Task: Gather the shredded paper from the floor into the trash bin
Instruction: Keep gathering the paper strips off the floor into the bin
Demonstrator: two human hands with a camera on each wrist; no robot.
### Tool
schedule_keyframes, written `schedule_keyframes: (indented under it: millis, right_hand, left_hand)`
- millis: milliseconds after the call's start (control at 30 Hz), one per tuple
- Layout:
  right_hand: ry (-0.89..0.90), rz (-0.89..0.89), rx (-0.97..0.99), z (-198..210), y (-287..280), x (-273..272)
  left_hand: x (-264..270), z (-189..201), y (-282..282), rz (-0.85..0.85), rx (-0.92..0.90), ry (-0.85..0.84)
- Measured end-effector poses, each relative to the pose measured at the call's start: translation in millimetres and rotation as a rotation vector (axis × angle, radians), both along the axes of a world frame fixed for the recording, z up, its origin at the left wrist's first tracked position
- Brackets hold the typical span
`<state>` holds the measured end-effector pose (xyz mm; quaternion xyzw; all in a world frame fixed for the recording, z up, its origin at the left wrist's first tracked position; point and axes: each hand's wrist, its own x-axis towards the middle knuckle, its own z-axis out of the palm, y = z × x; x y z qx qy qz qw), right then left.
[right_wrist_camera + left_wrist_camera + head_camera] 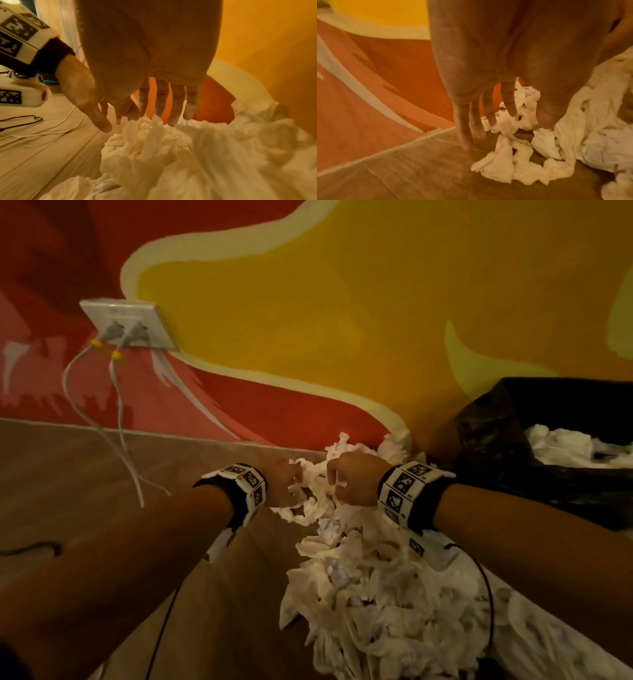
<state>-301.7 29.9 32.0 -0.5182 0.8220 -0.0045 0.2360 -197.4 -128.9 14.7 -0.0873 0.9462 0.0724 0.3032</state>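
A long heap of white shredded paper (376, 594) lies on the wooden floor, from the painted wall towards me. The trash bin (496, 433), lined with a black bag, stands at the right against the wall with some paper inside (575, 446). Both hands hover side by side over the far end of the heap. My left hand (284, 484) points its straight fingers down at loose strips (505, 169), holding nothing (517, 119). My right hand (352, 481) has its fingers spread and straight, tips touching the top of the pile (188, 155), with nothing gripped (154, 116).
A white wall socket (130, 326) with two plugs sits at the left, and its pale cables (126, 440) trail down onto the floor. A dark cable (30, 549) lies at the far left. Bare wooden floor (102, 474) spreads left of the heap.
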Motion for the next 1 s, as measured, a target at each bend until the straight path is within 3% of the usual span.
schedule_keyframes:
  millis: [233,367,533,733,1000]
  right_hand:
    - [-0.021,0.08,0.017,-30.1,-14.3,7.5]
    - [0.073,0.172,0.047,-43.6,-19.3,18.8]
    - [0.126,0.19,0.141,-57.1,-24.6,30.8]
    - [0.189,0.225,0.158,-60.0,-24.9,34.6]
    - [-0.003,0.03,-0.019,-43.6,-13.6,16.8]
  left_hand:
    - [3.8,-33.7,-2.7,0.006,0.089,0.009]
    - [8.8,-46.0,-5.7,0.059,0.099,0.028]
    - [11.2,-52.8,-5.6,0.084,0.083,0.14]
    - [18.3,-48.5,-7.9,0.214,0.23,0.194]
    - [8.9,-23.8,-13.1,0.464,0.306,0.381]
